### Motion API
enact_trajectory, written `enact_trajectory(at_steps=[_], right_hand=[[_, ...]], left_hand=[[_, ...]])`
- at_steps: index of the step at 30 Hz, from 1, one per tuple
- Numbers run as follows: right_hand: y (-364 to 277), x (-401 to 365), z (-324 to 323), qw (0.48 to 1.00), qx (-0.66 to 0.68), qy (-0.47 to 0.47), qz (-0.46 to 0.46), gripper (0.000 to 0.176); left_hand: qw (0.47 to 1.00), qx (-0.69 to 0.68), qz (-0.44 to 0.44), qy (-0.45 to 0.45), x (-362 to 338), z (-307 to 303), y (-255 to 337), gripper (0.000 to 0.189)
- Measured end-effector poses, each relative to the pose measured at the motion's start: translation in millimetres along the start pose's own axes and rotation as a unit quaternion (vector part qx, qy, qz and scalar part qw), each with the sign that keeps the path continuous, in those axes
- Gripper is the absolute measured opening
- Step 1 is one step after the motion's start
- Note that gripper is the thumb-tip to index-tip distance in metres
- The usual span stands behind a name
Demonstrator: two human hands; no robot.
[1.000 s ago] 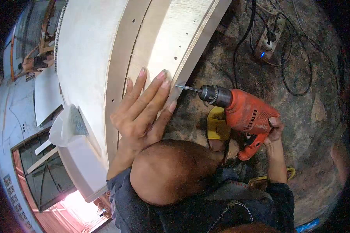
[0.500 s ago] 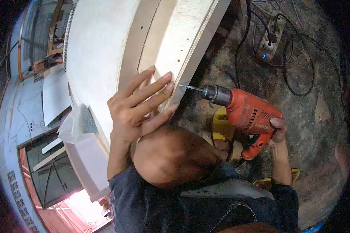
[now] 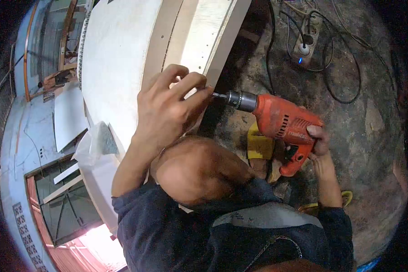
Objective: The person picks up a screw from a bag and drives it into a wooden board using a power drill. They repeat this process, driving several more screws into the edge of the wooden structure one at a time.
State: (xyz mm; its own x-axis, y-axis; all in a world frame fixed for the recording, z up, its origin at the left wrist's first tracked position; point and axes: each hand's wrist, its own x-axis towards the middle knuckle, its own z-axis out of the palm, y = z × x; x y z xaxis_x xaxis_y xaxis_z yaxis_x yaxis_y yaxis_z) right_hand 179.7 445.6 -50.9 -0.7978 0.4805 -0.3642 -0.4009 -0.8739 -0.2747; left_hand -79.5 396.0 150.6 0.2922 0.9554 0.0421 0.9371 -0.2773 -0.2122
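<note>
My right hand (image 3: 319, 138) is wrapped round the back of a red corded drill (image 3: 285, 122), which points left. The drill's chuck (image 3: 242, 100) holds a thin bit, and the bit's tip meets the fingertips of my left hand (image 3: 170, 99). Those fingers are bent and pinched together by the edge of a curved pale wooden panel (image 3: 224, 43). What they hold at the tip is too small to name. Small dark holes run along the panel's inner face.
A power strip (image 3: 307, 41) with a lit blue light and black cables lies on the stained floor at the upper right. My knee (image 3: 190, 170) is bent between my arms. A yellow sandal (image 3: 259, 145) is under the drill. White boards (image 3: 69, 115) lie at the left.
My left hand's fingers, spread on the panel before, have curled and closed at the drill's tip. The drill appears slightly further left and higher in view.
</note>
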Motion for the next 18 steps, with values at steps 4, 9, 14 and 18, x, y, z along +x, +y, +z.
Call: enact_trajectory(at_steps=[4, 9, 14, 18], right_hand=[[-1, -4, -2, 0.999, -0.029, 0.000, -0.019, 0.067], [-12, -12, -3, 0.995, -0.087, -0.027, -0.040, 0.070], [-30, -25, 1, 0.985, -0.142, -0.015, -0.098, 0.076], [-25, -36, -13, 0.976, -0.120, 0.063, -0.171, 0.077]], left_hand=[[1.000, -0.002, 0.022, -0.007, 0, -1, 3, 0.021], [0.996, 0.007, 0.073, 0.044, 6, -2, 2, 0.023], [0.990, 0.014, 0.121, 0.075, 26, -18, 7, 0.025], [0.984, 0.014, 0.151, 0.092, 36, -23, 12, 0.028]])
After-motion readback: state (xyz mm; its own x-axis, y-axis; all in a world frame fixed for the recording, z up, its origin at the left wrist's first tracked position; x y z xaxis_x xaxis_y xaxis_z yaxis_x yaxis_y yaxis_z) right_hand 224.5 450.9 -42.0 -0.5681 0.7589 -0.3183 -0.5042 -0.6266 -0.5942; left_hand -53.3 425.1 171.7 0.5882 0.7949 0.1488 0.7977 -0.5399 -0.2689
